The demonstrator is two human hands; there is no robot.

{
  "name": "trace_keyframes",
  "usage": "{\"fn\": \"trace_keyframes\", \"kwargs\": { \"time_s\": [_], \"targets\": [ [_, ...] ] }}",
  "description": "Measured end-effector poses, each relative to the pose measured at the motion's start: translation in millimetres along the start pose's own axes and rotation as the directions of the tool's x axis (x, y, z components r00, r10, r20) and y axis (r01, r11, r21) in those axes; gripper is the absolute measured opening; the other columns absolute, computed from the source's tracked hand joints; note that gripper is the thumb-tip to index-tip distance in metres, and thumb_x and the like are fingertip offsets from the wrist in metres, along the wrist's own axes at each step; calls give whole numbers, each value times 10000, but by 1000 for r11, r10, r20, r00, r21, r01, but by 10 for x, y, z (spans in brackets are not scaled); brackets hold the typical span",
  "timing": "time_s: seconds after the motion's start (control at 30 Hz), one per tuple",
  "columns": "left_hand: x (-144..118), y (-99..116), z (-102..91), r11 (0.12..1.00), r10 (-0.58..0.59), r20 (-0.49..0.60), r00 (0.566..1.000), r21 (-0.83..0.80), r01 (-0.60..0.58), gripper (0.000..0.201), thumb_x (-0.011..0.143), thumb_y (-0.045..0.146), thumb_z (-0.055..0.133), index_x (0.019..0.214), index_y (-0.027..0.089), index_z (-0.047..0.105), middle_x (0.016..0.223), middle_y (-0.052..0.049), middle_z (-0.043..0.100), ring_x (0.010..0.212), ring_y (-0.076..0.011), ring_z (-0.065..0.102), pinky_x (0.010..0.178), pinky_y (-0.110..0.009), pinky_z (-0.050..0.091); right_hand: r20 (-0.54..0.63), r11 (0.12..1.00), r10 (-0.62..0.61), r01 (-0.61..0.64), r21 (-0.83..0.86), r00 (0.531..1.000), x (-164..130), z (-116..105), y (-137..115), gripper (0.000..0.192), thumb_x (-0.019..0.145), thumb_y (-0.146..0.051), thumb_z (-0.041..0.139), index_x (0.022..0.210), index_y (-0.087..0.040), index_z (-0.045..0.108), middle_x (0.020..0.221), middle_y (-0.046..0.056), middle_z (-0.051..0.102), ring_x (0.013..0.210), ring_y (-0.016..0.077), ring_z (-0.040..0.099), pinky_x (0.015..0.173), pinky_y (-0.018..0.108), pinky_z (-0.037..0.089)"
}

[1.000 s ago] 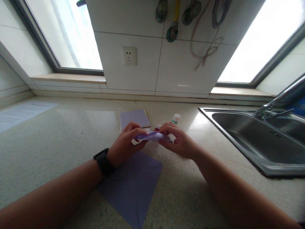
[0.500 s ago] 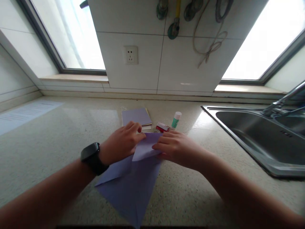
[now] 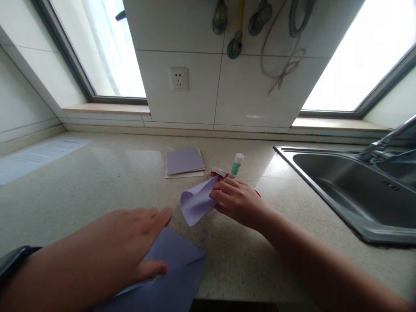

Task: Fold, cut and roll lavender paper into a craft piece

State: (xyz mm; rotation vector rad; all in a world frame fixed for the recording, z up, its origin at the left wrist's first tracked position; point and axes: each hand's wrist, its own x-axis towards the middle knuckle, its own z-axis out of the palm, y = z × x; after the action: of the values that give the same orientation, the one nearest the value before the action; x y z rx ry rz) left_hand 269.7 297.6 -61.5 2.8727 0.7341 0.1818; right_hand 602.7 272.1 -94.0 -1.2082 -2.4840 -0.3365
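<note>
While my right hand (image 3: 238, 203) pinches the small lilac paper piece (image 3: 197, 200) between thumb and fingertips, its curled, pointed end juts out to the left of my fingers (image 3: 221, 193) and hangs just above the countertop (image 3: 97, 182). That grip is narrow, closed on the paper's right edge. My left hand (image 3: 125, 242) lies flat and spread, fingers wide, palm down on the large lilac sheet (image 3: 175, 273) at the near edge of the counter; it holds nothing, only presses the sheet. A crease runs across that sheet beside my thumb. The small piece sits between my two hands, nearer the right one, apart from the big sheet below it. On my left wrist, at the frame's edge, is a dark watch (image 3: 13, 262).

Just behind my right fingers lies a small red and white object (image 3: 218, 173), and beside it stands a glue stick (image 3: 237, 164) with a white cap. Farther left of these rests a stack of lilac paper squares (image 3: 184, 161). A steel sink (image 3: 351, 190) is set into the counter to the right, with a tap (image 3: 386, 138) over it. On the tiled wall behind are a socket (image 3: 179, 78) and hanging utensils (image 3: 235, 41), with windows on either side. A printed sheet (image 3: 35, 156) lies far left.
</note>
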Motion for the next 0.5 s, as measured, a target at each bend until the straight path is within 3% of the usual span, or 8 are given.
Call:
{"fn": "trace_keyframes", "kwargs": {
  "time_s": [0.1, 0.2, 0.33, 0.5],
  "targets": [
    [-314, 107, 211, 997, -71, 137, 988, 22, 68, 652, 764, 574, 758, 1366, 373, 609, 1324, -80, 678, 1092, -360, 687, 911, -503, 550, -24, 999, 16, -15, 51, 1000, -18, 14, 39, 115, 974, -288, 592, 1055, -222, 641, 1065, 88, 696, 997, 249, 596, 867, 414, 502],
    [-394, 167, 394, 996, -71, 132, 989, 58, 63, 724, 763, 563, 756, 1422, 327, 572, 1408, -131, 618, 1197, -404, 635, 965, -568, 530, -70, 996, 26, -20, 89, 997, -29, -8, 60, 120, 974, -275, 585, 1067, -215, 632, 1073, 88, 703, 1016, 250, 600, 870, 410, 509],
    [-170, 139, 419, 997, -58, 58, 997, 63, 54, 849, 811, 540, 734, 1550, 299, 393, 1545, -150, 463, 1330, -404, 539, 1070, -604, 461, -136, 988, 67, -47, 149, 988, -48, -26, 59, 148, 974, -295, 590, 1103, -227, 621, 1118, 85, 701, 1042, 247, 607, 869, 408, 511],
    [271, 41, 335, 999, 23, 60, 998, 36, -25, 674, 913, 455, 657, 1507, 199, 466, 1553, -180, 445, 1403, -350, 472, 1145, -525, 420, -258, 936, 272, -193, 293, 927, -51, -45, 37, 178, 937, -341, 655, 1066, -228, 606, 1020, 78, 697, 955, 235, 622, 822, 393, 512]
  ]
}}
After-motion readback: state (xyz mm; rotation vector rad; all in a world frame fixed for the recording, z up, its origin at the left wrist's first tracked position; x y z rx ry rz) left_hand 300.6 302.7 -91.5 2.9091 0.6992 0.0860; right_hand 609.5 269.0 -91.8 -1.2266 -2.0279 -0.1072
